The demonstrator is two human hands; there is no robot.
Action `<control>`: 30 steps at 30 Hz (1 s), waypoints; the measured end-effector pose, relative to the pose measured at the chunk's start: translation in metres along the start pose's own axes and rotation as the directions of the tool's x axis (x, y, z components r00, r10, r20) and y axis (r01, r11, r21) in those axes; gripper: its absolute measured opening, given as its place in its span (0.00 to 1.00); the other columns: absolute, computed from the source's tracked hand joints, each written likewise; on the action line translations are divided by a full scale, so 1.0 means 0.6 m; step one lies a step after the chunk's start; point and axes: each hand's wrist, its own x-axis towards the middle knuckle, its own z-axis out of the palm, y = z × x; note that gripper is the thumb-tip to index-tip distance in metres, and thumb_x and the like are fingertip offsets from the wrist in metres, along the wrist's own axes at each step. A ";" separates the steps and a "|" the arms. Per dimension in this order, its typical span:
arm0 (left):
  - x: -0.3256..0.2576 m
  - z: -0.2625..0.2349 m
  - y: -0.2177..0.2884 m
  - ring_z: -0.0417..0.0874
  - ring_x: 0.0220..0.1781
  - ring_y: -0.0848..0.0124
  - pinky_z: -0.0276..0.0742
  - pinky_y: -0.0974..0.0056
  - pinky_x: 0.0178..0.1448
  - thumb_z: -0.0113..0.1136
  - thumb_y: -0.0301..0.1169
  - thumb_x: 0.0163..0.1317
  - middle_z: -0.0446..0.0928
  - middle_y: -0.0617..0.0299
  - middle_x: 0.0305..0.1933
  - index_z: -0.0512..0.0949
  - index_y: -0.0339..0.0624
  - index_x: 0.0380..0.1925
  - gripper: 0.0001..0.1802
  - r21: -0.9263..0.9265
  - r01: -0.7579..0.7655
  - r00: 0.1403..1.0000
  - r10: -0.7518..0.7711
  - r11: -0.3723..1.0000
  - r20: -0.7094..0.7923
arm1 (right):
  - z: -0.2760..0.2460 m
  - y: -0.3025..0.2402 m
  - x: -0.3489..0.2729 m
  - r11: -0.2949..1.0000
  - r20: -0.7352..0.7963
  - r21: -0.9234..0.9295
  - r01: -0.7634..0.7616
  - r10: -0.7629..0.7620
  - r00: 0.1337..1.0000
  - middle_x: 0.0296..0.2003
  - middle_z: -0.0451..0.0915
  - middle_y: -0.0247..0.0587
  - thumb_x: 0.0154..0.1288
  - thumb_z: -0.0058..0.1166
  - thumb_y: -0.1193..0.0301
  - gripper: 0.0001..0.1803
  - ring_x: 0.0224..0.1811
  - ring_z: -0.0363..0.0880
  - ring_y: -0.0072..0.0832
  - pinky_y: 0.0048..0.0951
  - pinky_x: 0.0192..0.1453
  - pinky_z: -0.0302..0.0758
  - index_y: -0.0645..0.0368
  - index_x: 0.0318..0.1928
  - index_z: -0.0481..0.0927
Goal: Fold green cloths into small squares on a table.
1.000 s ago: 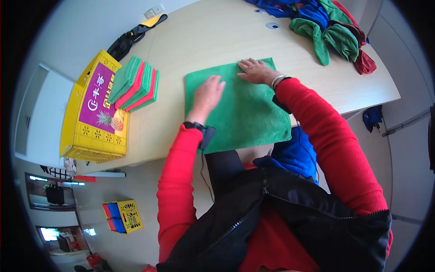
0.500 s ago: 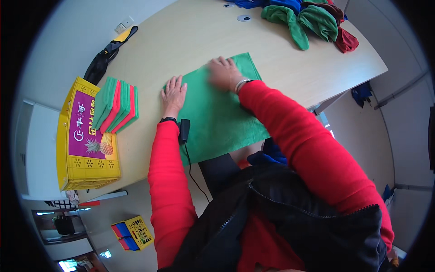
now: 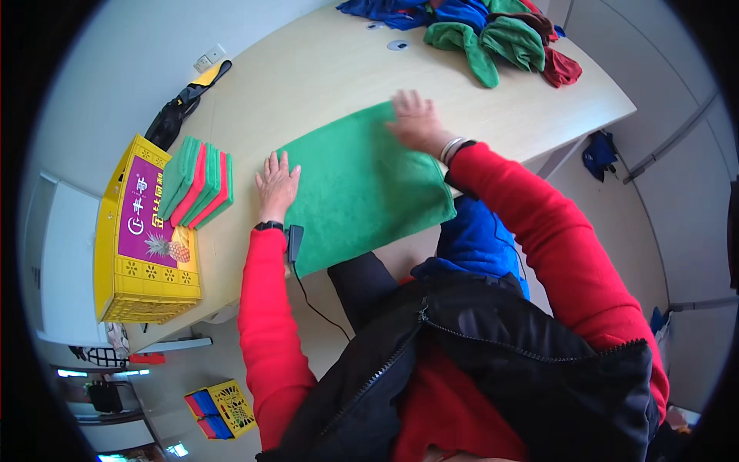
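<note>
Resting my left hand (image 3: 277,186), spread and empty, at the left edge of the green cloth (image 3: 350,189), I hold my right hand (image 3: 417,125) open over its far right corner, too blurred to tell contact. It seems to overhang the near edge of the desk (image 3: 308,77), so a hard push could crease it.

Red long sleeves (image 3: 531,215); black vest (image 3: 577,393), toothed front zip (image 3: 377,376) undone; red top (image 3: 462,408) beneath. Left hand (image 3: 278,186): black wristband (image 3: 269,225), small black box (image 3: 295,242), thin black cable (image 3: 306,295). Right hand (image 3: 416,125): pale bangle (image 3: 449,146), black strap (image 3: 465,145).
</note>
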 end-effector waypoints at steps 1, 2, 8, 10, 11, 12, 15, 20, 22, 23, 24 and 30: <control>-0.030 -0.007 0.019 0.47 0.83 0.58 0.43 0.39 0.80 0.35 0.55 0.77 0.49 0.56 0.82 0.54 0.52 0.77 0.35 -0.006 -0.055 0.998 0.055 0.998 0.000 | -0.006 -0.051 -0.023 0.994 -0.018 0.094 0.057 -0.056 0.998 0.78 0.52 0.48 0.74 0.37 0.42 0.41 0.81 0.47 0.50 0.60 0.80 0.46 0.55 0.77 0.55; -0.058 -0.020 0.045 0.47 0.83 0.58 0.43 0.39 0.80 0.35 0.54 0.77 0.50 0.57 0.82 0.54 0.51 0.77 0.35 -0.013 -0.113 0.994 0.113 0.993 -0.008 | -0.016 -0.097 -0.052 0.982 -0.010 0.137 0.133 -0.133 0.991 0.78 0.53 0.48 0.73 0.39 0.42 0.41 0.81 0.47 0.50 0.60 0.80 0.46 0.56 0.76 0.57; -0.158 0.010 0.102 0.51 0.82 0.55 0.45 0.41 0.80 0.39 0.51 0.77 0.53 0.54 0.81 0.58 0.49 0.76 0.33 -0.084 -0.164 0.985 0.158 0.983 -0.071 | -0.005 -0.218 -0.147 0.915 -0.050 0.263 0.306 -0.304 0.951 0.75 0.59 0.49 0.73 0.41 0.44 0.39 0.80 0.50 0.48 0.56 0.80 0.47 0.58 0.74 0.62; -0.159 0.010 0.092 0.49 0.83 0.57 0.44 0.42 0.81 0.36 0.52 0.78 0.52 0.56 0.82 0.57 0.52 0.77 0.33 -0.108 -0.158 0.986 0.150 0.982 -0.073 | -0.001 -0.208 -0.153 0.911 -0.035 0.284 0.300 -0.303 0.953 0.75 0.59 0.48 0.73 0.41 0.44 0.39 0.80 0.51 0.47 0.55 0.81 0.47 0.58 0.73 0.63; -0.163 0.011 0.088 0.48 0.83 0.57 0.43 0.42 0.81 0.34 0.52 0.78 0.51 0.57 0.82 0.56 0.53 0.77 0.33 -0.119 -0.152 0.987 0.144 0.981 -0.070 | 0.001 -0.186 -0.147 0.930 -0.035 0.257 0.263 -0.263 0.964 0.75 0.60 0.48 0.74 0.40 0.44 0.39 0.79 0.51 0.47 0.53 0.81 0.47 0.58 0.74 0.62; -0.168 0.014 0.087 0.48 0.83 0.57 0.43 0.42 0.81 0.34 0.52 0.78 0.51 0.57 0.82 0.56 0.53 0.77 0.33 -0.118 -0.152 0.987 0.146 0.981 -0.061 | 0.004 -0.164 -0.143 0.947 -0.036 0.228 0.225 -0.222 0.974 0.75 0.60 0.47 0.74 0.40 0.44 0.39 0.79 0.52 0.46 0.52 0.81 0.47 0.57 0.74 0.62; -0.177 0.011 0.092 0.48 0.83 0.58 0.43 0.43 0.81 0.34 0.53 0.78 0.51 0.57 0.82 0.56 0.53 0.77 0.33 -0.122 -0.092 0.996 0.089 0.988 -0.030 | 0.010 -0.092 -0.146 0.970 -0.070 0.207 0.126 -0.113 0.991 0.75 0.60 0.45 0.74 0.40 0.45 0.37 0.79 0.52 0.45 0.52 0.81 0.47 0.56 0.73 0.63; -0.182 0.009 0.081 0.50 0.82 0.56 0.44 0.41 0.81 0.37 0.53 0.77 0.53 0.57 0.81 0.58 0.53 0.76 0.33 -0.147 -0.108 0.992 0.096 0.983 -0.084 | 0.016 -0.006 -0.167 0.984 -0.119 0.180 0.013 0.009 0.993 0.75 0.60 0.45 0.75 0.39 0.46 0.36 0.79 0.52 0.45 0.52 0.81 0.48 0.55 0.73 0.63; -0.189 0.007 0.078 0.50 0.82 0.55 0.45 0.42 0.81 0.37 0.53 0.77 0.53 0.56 0.81 0.57 0.52 0.76 0.33 -0.159 -0.096 0.995 0.088 0.983 -0.055 | 0.011 0.023 -0.181 0.984 -0.091 0.173 -0.035 0.051 0.995 0.75 0.59 0.46 0.75 0.40 0.48 0.35 0.79 0.51 0.46 0.52 0.80 0.48 0.56 0.73 0.63; -0.192 0.006 0.076 0.50 0.82 0.55 0.45 0.43 0.81 0.37 0.52 0.77 0.52 0.55 0.81 0.57 0.51 0.76 0.33 -0.164 -0.091 0.996 0.085 0.982 -0.042 | 0.008 0.032 -0.186 0.984 -0.079 0.170 -0.059 0.074 0.994 0.75 0.59 0.47 0.75 0.41 0.48 0.35 0.79 0.51 0.46 0.53 0.80 0.49 0.57 0.73 0.63; -0.197 0.004 0.071 0.50 0.82 0.55 0.45 0.43 0.81 0.37 0.52 0.77 0.52 0.55 0.81 0.57 0.51 0.76 0.33 -0.164 -0.093 0.995 0.087 0.982 -0.043 | 0.006 0.039 -0.191 0.984 -0.081 0.169 -0.061 0.076 0.994 0.75 0.59 0.47 0.75 0.41 0.48 0.35 0.79 0.51 0.46 0.53 0.80 0.49 0.57 0.73 0.63; -0.248 -0.013 0.044 0.52 0.82 0.53 0.46 0.47 0.81 0.37 0.51 0.77 0.52 0.51 0.81 0.58 0.47 0.76 0.33 -0.327 -0.049 0.996 0.021 0.944 -0.088 | -0.045 -0.037 -0.215 0.993 -0.159 0.114 0.025 -0.007 0.987 0.75 0.59 0.52 0.73 0.45 0.51 0.36 0.79 0.53 0.49 0.57 0.79 0.51 0.61 0.72 0.63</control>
